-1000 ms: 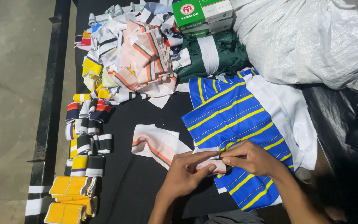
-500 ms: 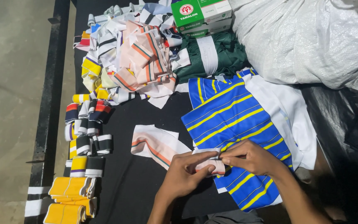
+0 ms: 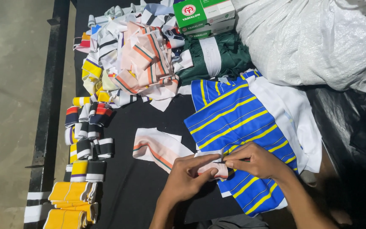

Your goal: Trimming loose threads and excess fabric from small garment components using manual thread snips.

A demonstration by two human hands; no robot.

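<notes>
Two hands pinching a small striped fabric piece over a black table.

The left hand [image 3: 187, 178] and right hand [image 3: 255, 161] meet fingertip to fingertip, both closed on a small white fabric piece with orange stripe [image 3: 212, 166] at the near centre; its long axis runs roughly left to right, and its far end is hidden by fingers. It lies on the near edge of a blue cloth with yellow stripes [image 3: 234, 123]. Just left rests a folded white collar strip [image 3: 157, 146]. Far centre, green cardboard boxes [image 3: 202, 15] stand shut, contents unseen. A large white woven sack [image 3: 318, 38] fills the far right, its contents hidden.
</notes>
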